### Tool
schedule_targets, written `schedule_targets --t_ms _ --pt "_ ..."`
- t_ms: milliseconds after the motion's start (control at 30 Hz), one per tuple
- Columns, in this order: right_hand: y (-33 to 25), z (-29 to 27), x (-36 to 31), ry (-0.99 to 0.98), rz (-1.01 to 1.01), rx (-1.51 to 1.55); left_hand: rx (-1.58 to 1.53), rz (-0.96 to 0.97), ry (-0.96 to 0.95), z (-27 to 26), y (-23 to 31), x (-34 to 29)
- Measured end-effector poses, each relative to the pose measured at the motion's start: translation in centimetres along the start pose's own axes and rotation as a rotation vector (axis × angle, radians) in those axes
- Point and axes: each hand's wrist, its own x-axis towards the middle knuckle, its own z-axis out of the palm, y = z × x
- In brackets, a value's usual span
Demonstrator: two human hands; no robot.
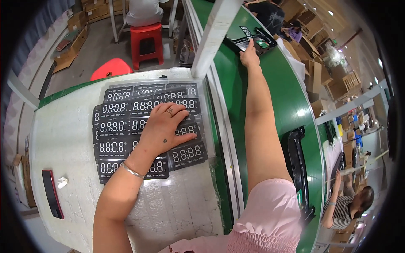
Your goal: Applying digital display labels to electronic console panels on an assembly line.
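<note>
Several black display films (113,126) with white digit segments lie in overlapping rows on the white worktable. My left hand (166,128) rests on them, palm down, fingers spread and thumb out to the right. Over the green conveyor belt, my right arm stretches far forward. At its end my right hand (250,55) has its fingertips at the lower end of a single display film (244,31), which it appears to pinch. That film is over a black plastic housing (266,49) with a green circuit board (262,43) inside. The exact finger contact is too small to make out.
Another long black housing (298,164) lies nearer on the belt. A phone (52,194) and a small white piece (62,182) are at the table's left. A white post (217,33) rises between table and belt. Red stools (146,44) and co-workers (352,206) are around.
</note>
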Motion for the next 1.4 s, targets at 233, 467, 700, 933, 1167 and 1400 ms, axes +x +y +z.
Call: schedule_targets --t_ms 233,467,700,933,1167,1400 --pt "2.1 -8.0 -12.6 -0.009 -0.043 0.158 0.017 0.008 -0.033 1.1 -0.2 0.1" --pt "-2.0 -26.2 -34.5 -0.007 -0.157 0.459 0.14 0.388 0.333 -4.5 14.3 2.3" --pt "-1.8 -32.0 -41.6 0.267 -0.461 1.149 -0.192 0.345 0.424 -14.7 16.5 -3.6" --pt "0.3 -24.6 -42.7 -0.128 -0.029 1.214 -1.236 -0.786 0.768 -27.8 6.4 -26.9" --pt "-5.9 -18.8 -48.8 -0.566 0.196 1.402 -0.679 -1.369 0.674 -25.6 9.4 -37.2" --pt "-6.6 -16.2 -49.7 -0.378 -0.031 1.157 0.522 -0.513 -0.183 -13.1 15.9 -24.5"
